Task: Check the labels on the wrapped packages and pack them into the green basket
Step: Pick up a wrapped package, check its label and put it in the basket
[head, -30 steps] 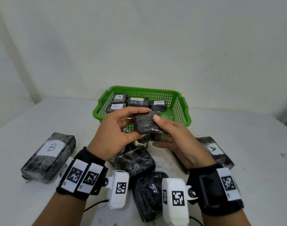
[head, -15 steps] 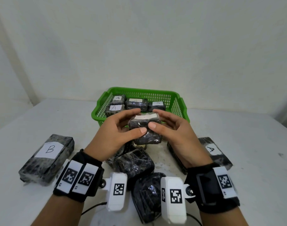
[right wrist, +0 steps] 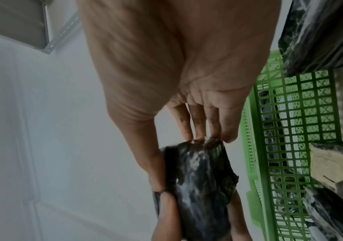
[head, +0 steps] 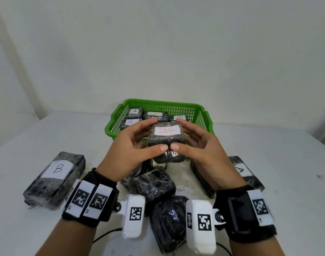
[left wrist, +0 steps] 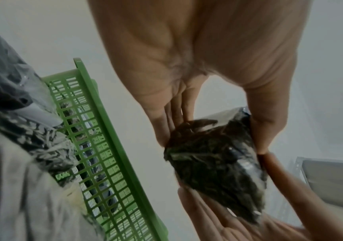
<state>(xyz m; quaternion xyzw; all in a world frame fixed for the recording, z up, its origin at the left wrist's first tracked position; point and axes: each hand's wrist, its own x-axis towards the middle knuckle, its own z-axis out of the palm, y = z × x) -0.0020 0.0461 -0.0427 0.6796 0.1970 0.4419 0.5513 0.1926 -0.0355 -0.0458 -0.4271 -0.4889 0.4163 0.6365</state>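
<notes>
A small black wrapped package [head: 166,136] with a white label bearing a red A faces up, held in the air just in front of the green basket [head: 202,115]. My left hand [head: 137,143] grips its left side, thumb on the near edge and fingers behind. My right hand [head: 193,143] grips the right side the same way. The wrist views show the package [left wrist: 218,164] [right wrist: 199,184] pinched between both hands beside the basket wall [left wrist: 104,156] [right wrist: 290,130]. Several A-labelled packages [head: 134,113] lie in the basket.
A long package labelled B [head: 54,180] lies on the white table at the left. Another labelled A [head: 245,172] lies at the right. Several unlabelled-side-up black packages [head: 152,185] sit between my wrists. A white wall stands behind the basket.
Both hands turned the package over, so the label with the red A now faces up. It also rose slightly toward the basket.
</notes>
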